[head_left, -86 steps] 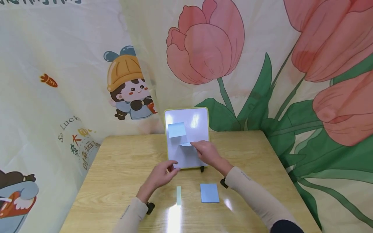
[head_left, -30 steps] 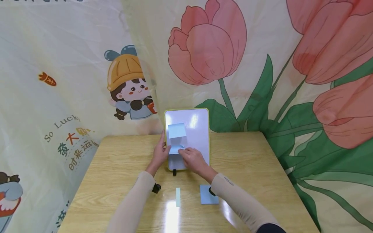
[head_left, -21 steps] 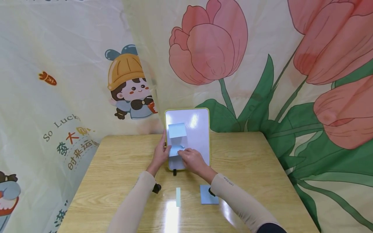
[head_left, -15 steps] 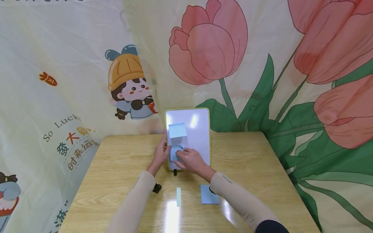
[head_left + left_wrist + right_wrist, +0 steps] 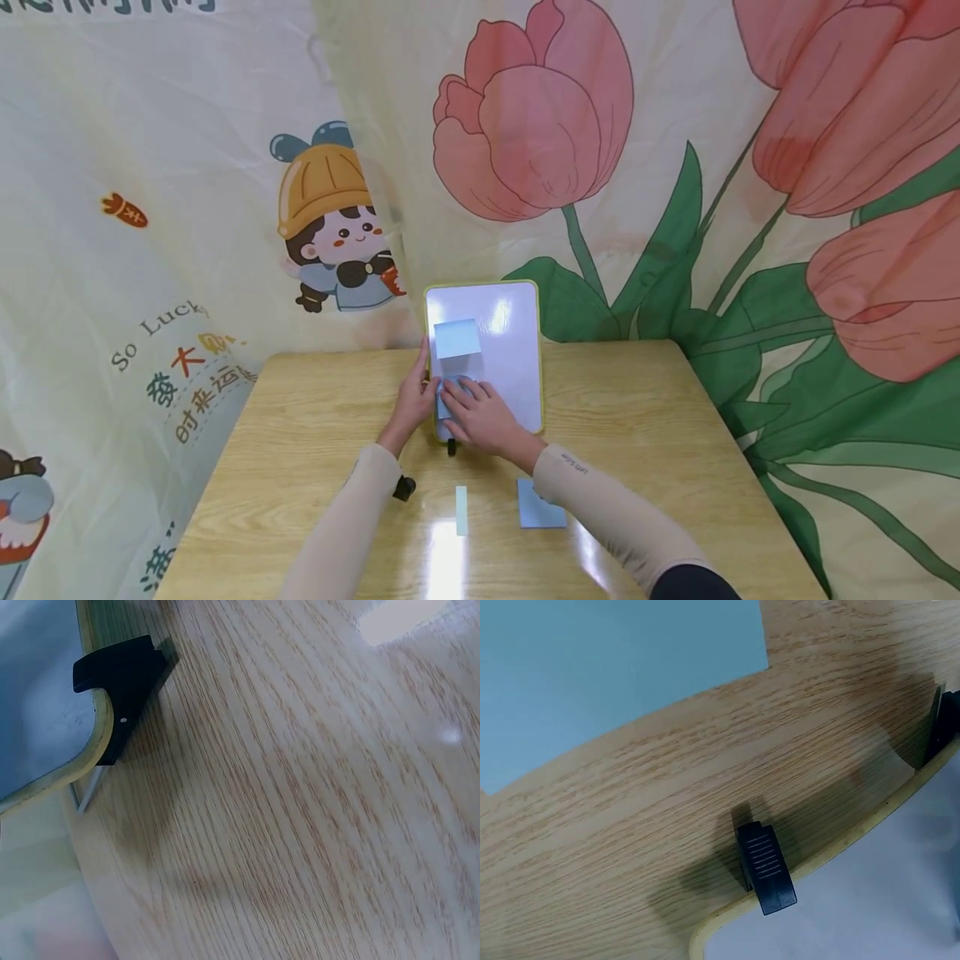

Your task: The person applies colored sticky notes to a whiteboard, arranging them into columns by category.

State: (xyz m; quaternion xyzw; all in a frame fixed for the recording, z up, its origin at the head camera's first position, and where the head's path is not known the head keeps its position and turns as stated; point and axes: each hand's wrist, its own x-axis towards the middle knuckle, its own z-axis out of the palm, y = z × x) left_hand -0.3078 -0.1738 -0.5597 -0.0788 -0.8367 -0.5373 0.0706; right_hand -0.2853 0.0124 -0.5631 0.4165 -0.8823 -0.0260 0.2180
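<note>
A small whiteboard (image 5: 513, 358) with a yellow rim stands tilted back on black feet (image 5: 452, 447). High on its left half sticks a light-blue sticky note (image 5: 457, 339), its lower edge lifted. Below it, a second blue sticky note (image 5: 444, 410) lies mostly beneath my right hand (image 5: 489, 419), whose extended fingers press it against the board. My left hand (image 5: 411, 402) grips the board's left edge, thumb in front and fingers at the side and behind. Neither wrist view shows fingers; both show the board's lower rim and its black foot (image 5: 124, 690).
On the wooden table (image 5: 315, 483), a pad of blue sticky notes (image 5: 538, 508) lies at front right, partly under the right forearm. A pale green strip (image 5: 461, 510) lies left of it. Behind the table hangs a printed cloth (image 5: 225, 167) with tulips.
My left hand went from below the board to its left edge. My right hand moved left and down, its fingers spreading from a pinch to press the lower note, which now lies flatter.
</note>
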